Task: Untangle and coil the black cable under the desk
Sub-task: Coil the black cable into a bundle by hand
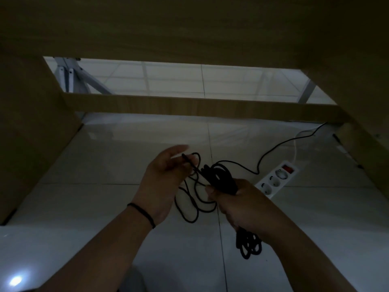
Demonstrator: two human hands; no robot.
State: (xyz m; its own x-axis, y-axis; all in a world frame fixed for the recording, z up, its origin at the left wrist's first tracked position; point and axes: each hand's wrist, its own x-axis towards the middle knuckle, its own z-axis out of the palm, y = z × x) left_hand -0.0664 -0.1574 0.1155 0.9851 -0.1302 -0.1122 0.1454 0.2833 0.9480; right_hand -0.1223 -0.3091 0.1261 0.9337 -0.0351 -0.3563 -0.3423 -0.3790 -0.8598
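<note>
You are gripping a bundle of loops of the black cable (221, 178) in your right hand (237, 201), fingers curled tight round it, with further loops hanging out below the fist. Your left hand (166, 175) is lying mostly open, fingers nearly straight, with one strand near the cable's end resting across them; whether the thumb is pinching it I cannot tell. The cable is hanging in the air between both hands under the desk (189, 24), slack loops dangling between the wrists, and one run is trailing off toward the desk's far right corner.

Risks, as judged: the dangling loops are crossing one another and are likely to knot if you are pulling the end through hastily. The trailing run is passing close to the white power strip (275, 180) and could drag it. The loosely held strand may be slipping off your left fingers.

The floor (126, 165) is showing pale glossy tile with reflections; the space is dim, shut in by the desk's wooden panels.
</note>
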